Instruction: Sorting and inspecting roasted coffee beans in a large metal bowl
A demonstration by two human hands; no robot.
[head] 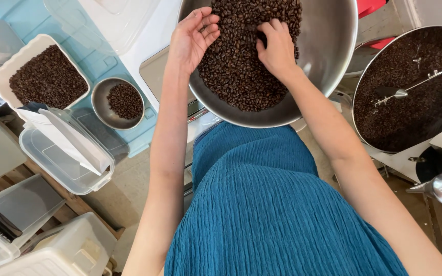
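We're looking straight down at a big steel bowl [328,46] heaped with roasted coffee beans [241,56], and both our hands are in it. The left hand [193,38] sits at the bowl's left rim, palm turned up and cupped, fingers [208,25] loosely curled and half open over the beans; we can't tell whether any beans lie in the palm. The right hand [277,48] is down on the bean pile near the middle, knuckles up, fingers bent and tucked into the beans, so what it grips, if anything, is hidden from us.

The bowl rests just ahead of our teal dress [262,204], over a scale [154,71] on the white counter.

Off to the left, a white tray [1,71] holds more beans, and just beside it a small steel bowl [101,105] holds a small portion. Below those sit clear plastic tubs [52,163], one with a loose lid resting across it.

On the right, well apart from our hands, a round cooling pan [410,128] is full of dark beans, with a metal stirring arm [410,87] lying across them.
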